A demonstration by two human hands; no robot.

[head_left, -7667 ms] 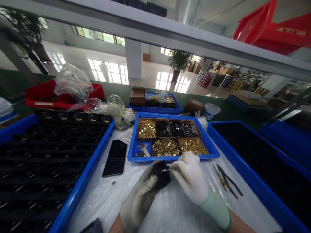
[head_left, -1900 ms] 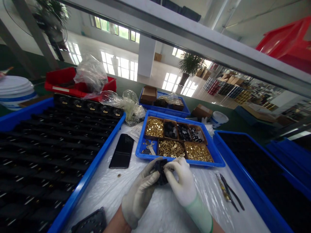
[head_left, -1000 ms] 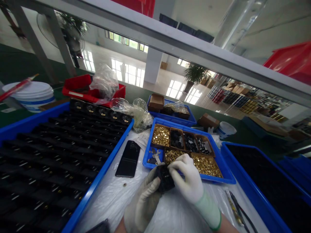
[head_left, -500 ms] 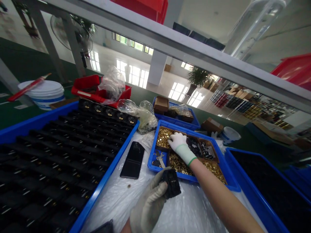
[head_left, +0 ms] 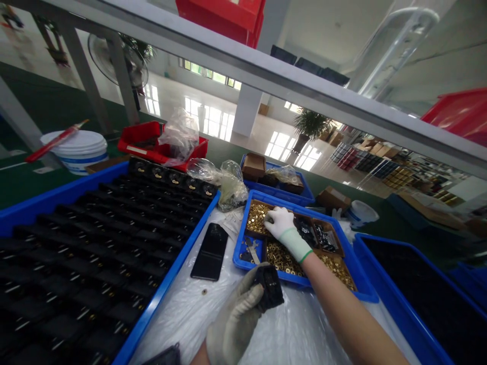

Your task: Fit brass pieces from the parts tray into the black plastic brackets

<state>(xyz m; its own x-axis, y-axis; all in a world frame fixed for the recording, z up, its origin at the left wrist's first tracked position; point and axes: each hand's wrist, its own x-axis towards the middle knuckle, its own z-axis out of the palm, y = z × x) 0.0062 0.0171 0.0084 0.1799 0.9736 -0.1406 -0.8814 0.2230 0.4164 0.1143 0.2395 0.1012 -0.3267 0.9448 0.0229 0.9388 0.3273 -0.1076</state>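
My left hand, in a pale glove, is closed around a black plastic housing, held above the plastic-covered table. My right hand, in a white glove with a green cuff, reaches into the blue parts tray. Its fingers are curled together at the edge of the compartment of small brass parts; what they pinch, if anything, is hidden. Beneath that wrist lie brass nuts or rings. Small black parts fill a compartment to the right. A flat metal wrench rests in the tray's left corner.
On the left, a large blue tray carries rows of black housings. A black phone and a small ring lie on the plastic sheet. Another blue tray stands right. A metal shelf beam crosses above; red bins stand behind.
The view has shifted slightly. My right hand's fingers look a little more curled over the brass parts; my left hand keeps the black housing in nearly the same place.
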